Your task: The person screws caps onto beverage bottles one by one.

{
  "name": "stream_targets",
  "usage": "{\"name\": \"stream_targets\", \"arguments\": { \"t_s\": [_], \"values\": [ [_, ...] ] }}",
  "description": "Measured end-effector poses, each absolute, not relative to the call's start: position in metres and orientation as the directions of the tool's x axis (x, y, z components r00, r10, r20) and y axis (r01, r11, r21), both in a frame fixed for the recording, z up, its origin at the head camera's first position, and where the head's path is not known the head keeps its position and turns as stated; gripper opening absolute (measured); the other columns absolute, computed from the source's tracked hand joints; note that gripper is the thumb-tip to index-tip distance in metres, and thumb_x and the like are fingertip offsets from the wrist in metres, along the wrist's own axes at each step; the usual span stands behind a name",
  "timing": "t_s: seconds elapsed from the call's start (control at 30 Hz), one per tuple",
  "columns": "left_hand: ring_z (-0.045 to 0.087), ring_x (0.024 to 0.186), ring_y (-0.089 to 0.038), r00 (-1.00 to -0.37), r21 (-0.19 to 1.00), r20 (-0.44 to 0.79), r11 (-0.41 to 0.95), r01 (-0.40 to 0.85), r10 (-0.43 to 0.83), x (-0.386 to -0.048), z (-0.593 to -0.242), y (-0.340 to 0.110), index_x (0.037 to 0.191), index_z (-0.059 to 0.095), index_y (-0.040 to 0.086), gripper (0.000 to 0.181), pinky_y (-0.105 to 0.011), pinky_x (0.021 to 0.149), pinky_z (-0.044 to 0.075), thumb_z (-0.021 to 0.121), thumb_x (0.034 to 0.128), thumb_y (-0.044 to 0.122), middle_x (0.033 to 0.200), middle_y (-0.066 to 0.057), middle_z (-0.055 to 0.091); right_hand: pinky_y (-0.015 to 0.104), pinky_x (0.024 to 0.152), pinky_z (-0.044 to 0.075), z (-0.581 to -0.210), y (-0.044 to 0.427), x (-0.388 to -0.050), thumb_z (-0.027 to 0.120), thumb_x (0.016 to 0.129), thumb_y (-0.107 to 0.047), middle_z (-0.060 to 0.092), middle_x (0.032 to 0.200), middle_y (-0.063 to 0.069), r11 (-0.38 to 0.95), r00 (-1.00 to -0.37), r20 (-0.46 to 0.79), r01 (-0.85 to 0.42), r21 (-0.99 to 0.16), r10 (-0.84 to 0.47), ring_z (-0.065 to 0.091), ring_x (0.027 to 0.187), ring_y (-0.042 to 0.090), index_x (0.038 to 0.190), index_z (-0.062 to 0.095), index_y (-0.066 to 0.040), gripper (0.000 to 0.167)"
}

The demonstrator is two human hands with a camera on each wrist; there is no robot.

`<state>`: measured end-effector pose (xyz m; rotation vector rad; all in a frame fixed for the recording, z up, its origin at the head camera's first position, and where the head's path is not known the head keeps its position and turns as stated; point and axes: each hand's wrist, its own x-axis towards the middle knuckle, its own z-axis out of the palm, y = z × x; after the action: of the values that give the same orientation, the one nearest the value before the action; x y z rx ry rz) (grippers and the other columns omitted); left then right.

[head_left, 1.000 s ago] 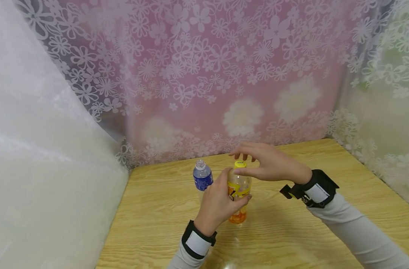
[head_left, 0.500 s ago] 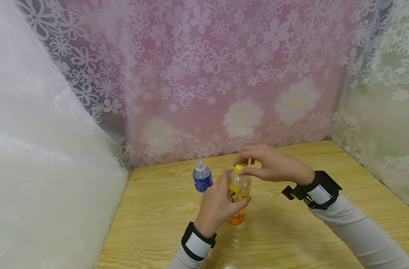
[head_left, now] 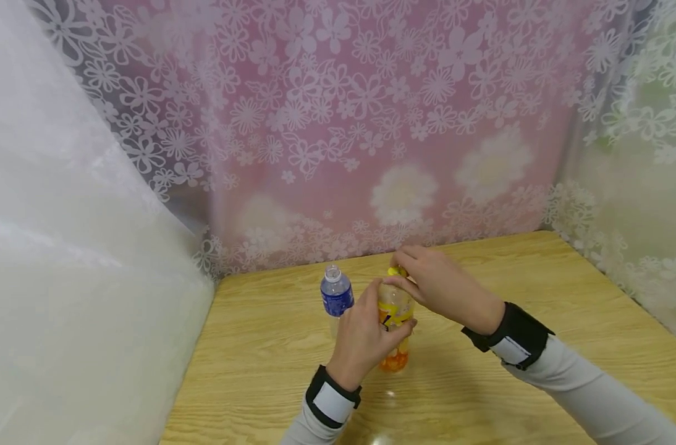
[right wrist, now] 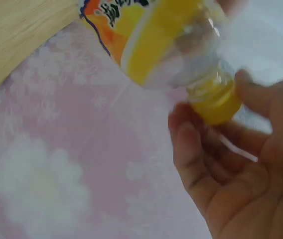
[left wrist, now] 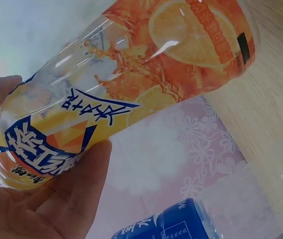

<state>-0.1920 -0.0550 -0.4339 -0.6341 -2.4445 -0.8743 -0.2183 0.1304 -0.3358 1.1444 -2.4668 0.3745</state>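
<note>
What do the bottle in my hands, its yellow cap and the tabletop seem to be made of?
Bottle: most likely clear, glossy plastic; it's see-through near the top and catches bright highlights. Yellow cap: probably plastic too, one solid, opaque colour. Tabletop: wood-look with a soft sheen; grain lines show, but solid wood or printed laminate, I can't tell.

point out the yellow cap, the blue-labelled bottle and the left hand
Yellow cap (right wrist: 220, 105): right wrist view, on the cap's side.
Blue-labelled bottle (head_left: 336, 303): head view, on its blue label.
Left hand (head_left: 361, 340): head view, on the back of the hand.
</note>
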Motion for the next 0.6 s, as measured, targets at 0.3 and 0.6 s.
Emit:
{"name": "stream_targets", "arguments": {
  "t_s": [0.3,0.6],
  "values": [
    [0.068,0.087,-0.006,-0.819,0.558,0.488,0.614,0.558,0.301,-0.192,-0.431,-0.057,0.149,0.043,0.019,0.084,-0.016,0.065,0.052,0.076,0.0832,0.061,0.115,0.002,0.067,0.030,0.080,0.055,-0.325,0.149,-0.229,0.071,0.095,-0.009,0.064,0.121,-0.004,0.432,-0.526,0.361,-0.846,-0.312,-0.770,0.063,0.100,0.011,0.126,0.069,-0.018,0.032],
    [0.068,0.084,-0.006,-0.809,0.532,0.516,0.635,0.560,0.281,-0.191,-0.429,-0.056,0.148,0.044,0.017,0.084,-0.016,0.063,0.052,0.077,0.0831,0.059,0.115,0.000,0.067,0.027,0.069,0.053,-0.322,0.140,-0.222,0.079,0.089,-0.013,0.067,0.103,-0.007,0.527,-0.576,0.436,-0.815,-0.242,-0.691,0.060,0.081,0.005,0.112,0.073,-0.014,0.024]
  ]
}}
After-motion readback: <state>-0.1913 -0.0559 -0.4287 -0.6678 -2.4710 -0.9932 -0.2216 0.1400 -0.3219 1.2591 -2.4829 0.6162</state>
